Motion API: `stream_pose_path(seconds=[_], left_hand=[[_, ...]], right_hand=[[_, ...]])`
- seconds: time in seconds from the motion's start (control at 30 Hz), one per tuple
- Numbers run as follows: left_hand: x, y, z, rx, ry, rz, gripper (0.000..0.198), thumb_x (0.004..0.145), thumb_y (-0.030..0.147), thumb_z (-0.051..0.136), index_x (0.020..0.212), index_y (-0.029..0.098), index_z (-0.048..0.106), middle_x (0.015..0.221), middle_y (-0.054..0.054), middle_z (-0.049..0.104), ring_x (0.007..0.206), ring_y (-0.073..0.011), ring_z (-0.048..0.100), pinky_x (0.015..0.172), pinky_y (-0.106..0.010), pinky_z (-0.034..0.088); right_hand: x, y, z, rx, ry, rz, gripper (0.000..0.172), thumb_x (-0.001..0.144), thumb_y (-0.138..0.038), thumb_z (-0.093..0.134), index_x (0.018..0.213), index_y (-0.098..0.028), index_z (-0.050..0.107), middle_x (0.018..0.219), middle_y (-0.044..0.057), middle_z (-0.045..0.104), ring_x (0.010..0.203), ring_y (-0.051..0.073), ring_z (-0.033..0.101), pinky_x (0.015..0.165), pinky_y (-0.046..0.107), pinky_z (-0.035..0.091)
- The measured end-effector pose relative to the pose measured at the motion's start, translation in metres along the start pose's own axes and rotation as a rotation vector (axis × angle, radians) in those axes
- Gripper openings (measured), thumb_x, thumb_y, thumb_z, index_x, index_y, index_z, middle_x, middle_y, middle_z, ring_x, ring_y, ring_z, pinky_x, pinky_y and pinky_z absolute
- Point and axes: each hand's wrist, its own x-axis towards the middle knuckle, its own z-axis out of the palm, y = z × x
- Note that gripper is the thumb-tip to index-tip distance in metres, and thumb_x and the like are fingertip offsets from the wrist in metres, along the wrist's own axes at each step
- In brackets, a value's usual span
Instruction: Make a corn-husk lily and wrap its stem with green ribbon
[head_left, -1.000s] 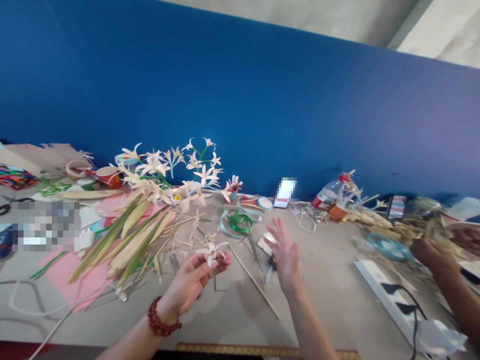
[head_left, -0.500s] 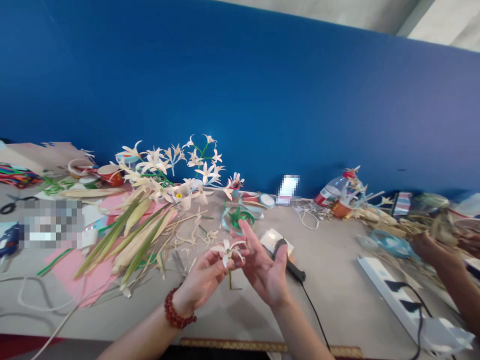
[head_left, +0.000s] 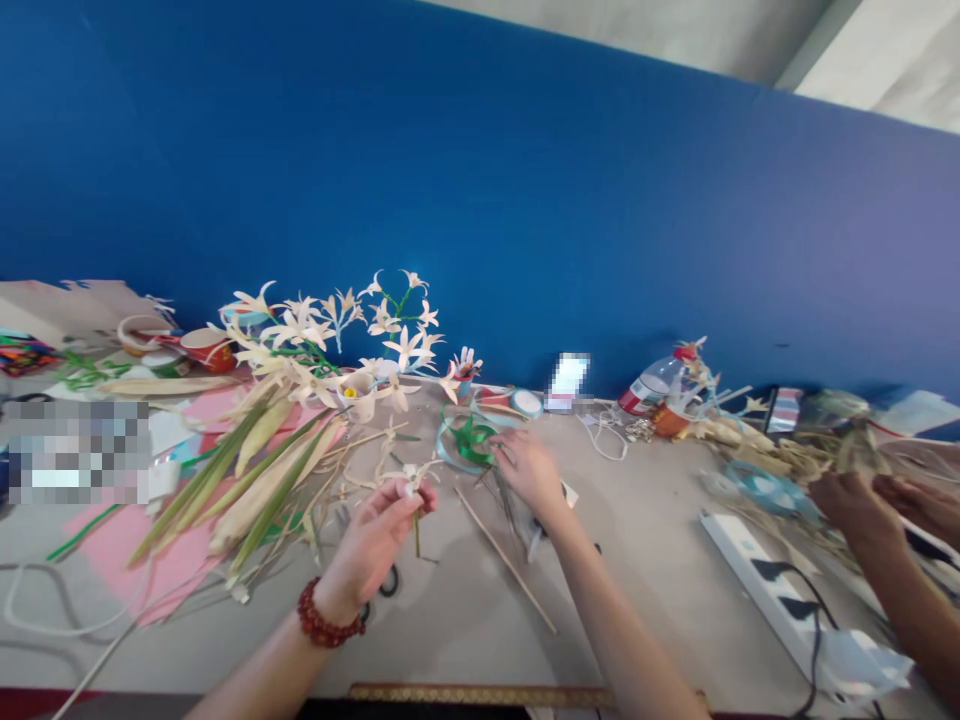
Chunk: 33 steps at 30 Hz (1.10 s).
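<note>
My left hand (head_left: 386, 530), wearing a beaded red bracelet (head_left: 327, 612), pinches a small pale flower (head_left: 412, 482) just beneath its petals. The flower's short stem (head_left: 418, 532) hangs below the fingers. My right hand (head_left: 529, 465) reaches over the table, its bent fingers a little apart at the edge of a coiled green ribbon (head_left: 471, 438). Thin dark rods (head_left: 511, 515) lie beneath that hand; whether the fingertips touch them I cannot tell. A long thin stick (head_left: 506, 560) lies between my forearms. Scissors (head_left: 388, 580) show partly behind my left wrist.
Several finished pale flowers (head_left: 304, 325) stand at the back left, behind corn husks (head_left: 262, 480) and pink paper (head_left: 112, 570). A power strip (head_left: 757, 575) lies to the right. Beyond it, another person's hands (head_left: 859, 505) hold dry material. A plastic bottle (head_left: 652, 382) stands near the wall.
My right hand has left the flower and moved forward to the green ribbon, palm turned down. My left hand has shifted slightly left with the flower. The stick and scissors have come into view.
</note>
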Motion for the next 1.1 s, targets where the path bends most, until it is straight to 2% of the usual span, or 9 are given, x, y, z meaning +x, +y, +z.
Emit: stream_pose_path(seconds=[0.13, 0.27, 0.33, 0.43, 0.5, 0.6, 0.7, 0.83, 1.1], left_hand=[[-0.002, -0.002, 0.001, 0.039, -0.027, -0.009, 0.005, 0.078, 0.02, 0.073, 0.078, 0.018, 0.068, 0.089, -0.003, 0.07, 0.085, -0.0167, 0.063, 0.093, -0.035, 0.046], [-0.004, 0.002, -0.006, 0.054, 0.006, 0.005, 0.006, 0.077, 0.02, 0.073, 0.078, 0.019, 0.067, 0.088, -0.004, 0.07, 0.084, -0.0164, 0.063, 0.09, -0.033, 0.046], [-0.004, 0.006, -0.011, 0.056, 0.017, 0.016, 0.007, 0.078, 0.019, 0.073, 0.078, 0.019, 0.067, 0.088, -0.004, 0.07, 0.085, -0.0163, 0.062, 0.089, -0.032, 0.046], [-0.003, 0.009, -0.018, 0.064, 0.007, 0.034, 0.006, 0.08, 0.017, 0.072, 0.077, 0.019, 0.066, 0.089, -0.003, 0.07, 0.086, -0.0154, 0.062, 0.088, -0.03, 0.046], [-0.001, 0.009, -0.019, 0.073, 0.002, 0.033, 0.005, 0.081, 0.017, 0.07, 0.079, 0.019, 0.067, 0.089, -0.003, 0.07, 0.086, -0.0147, 0.062, 0.088, -0.03, 0.045], [0.002, 0.008, -0.016, 0.07, -0.018, 0.024, 0.003, 0.082, 0.016, 0.07, 0.082, 0.019, 0.068, 0.091, -0.003, 0.07, 0.087, -0.0149, 0.063, 0.089, -0.03, 0.046], [0.004, 0.007, -0.008, 0.052, -0.045, 0.021, 0.003, 0.081, 0.016, 0.071, 0.082, 0.018, 0.069, 0.091, -0.003, 0.07, 0.089, -0.0161, 0.063, 0.088, -0.03, 0.046], [0.004, 0.005, 0.004, 0.023, -0.054, 0.003, 0.003, 0.08, 0.016, 0.072, 0.08, 0.018, 0.069, 0.091, -0.004, 0.071, 0.089, -0.0161, 0.063, 0.088, -0.031, 0.048], [0.001, -0.006, 0.022, -0.02, 0.065, -0.073, 0.01, 0.074, 0.017, 0.078, 0.073, 0.018, 0.068, 0.096, -0.003, 0.073, 0.094, -0.0164, 0.064, 0.086, -0.03, 0.05]], right_hand=[[0.034, 0.003, 0.016, 0.009, -0.058, -0.027, 0.028, 0.08, -0.014, 0.057, 0.102, -0.02, 0.073, 0.116, 0.012, 0.068, 0.112, 0.028, 0.054, 0.1, 0.039, 0.039], [0.055, 0.01, 0.017, 0.092, -0.064, -0.017, 0.011, 0.074, -0.016, 0.064, 0.076, -0.016, 0.074, 0.097, 0.014, 0.072, 0.101, 0.028, 0.059, 0.092, 0.038, 0.043], [0.057, 0.011, 0.007, 0.168, -0.036, 0.003, 0.015, 0.079, -0.022, 0.061, 0.082, -0.016, 0.074, 0.087, 0.011, 0.073, 0.09, 0.026, 0.063, 0.084, 0.037, 0.047], [0.05, 0.004, -0.019, 0.336, 0.013, 0.033, 0.038, 0.089, -0.032, 0.052, 0.121, -0.016, 0.064, 0.078, 0.005, 0.073, 0.073, 0.02, 0.065, 0.069, 0.032, 0.051], [0.038, -0.006, -0.038, 0.638, 0.072, 0.056, 0.048, 0.088, -0.037, 0.057, 0.132, -0.019, 0.057, 0.08, 0.004, 0.073, 0.07, 0.017, 0.064, 0.067, 0.03, 0.051], [0.014, -0.028, -0.062, 1.036, 0.127, 0.113, 0.027, 0.08, -0.035, 0.069, 0.103, -0.021, 0.075, 0.093, 0.006, 0.074, 0.074, 0.017, 0.065, 0.067, 0.029, 0.052], [-0.013, -0.047, -0.069, 1.108, 0.127, 0.137, 0.017, 0.078, -0.031, 0.072, 0.091, -0.022, 0.078, 0.088, 0.005, 0.074, 0.067, 0.014, 0.063, 0.063, 0.026, 0.052], [-0.045, -0.067, -0.045, 1.051, 0.238, 0.176, 0.016, 0.079, -0.03, 0.072, 0.092, -0.021, 0.077, 0.078, 0.005, 0.074, 0.059, 0.013, 0.06, 0.054, 0.025, 0.051], [-0.069, -0.111, 0.017, 1.095, 0.504, 0.307, 0.021, 0.082, -0.03, 0.071, 0.1, -0.019, 0.071, 0.082, 0.005, 0.073, 0.068, 0.017, 0.066, 0.063, 0.028, 0.055]])
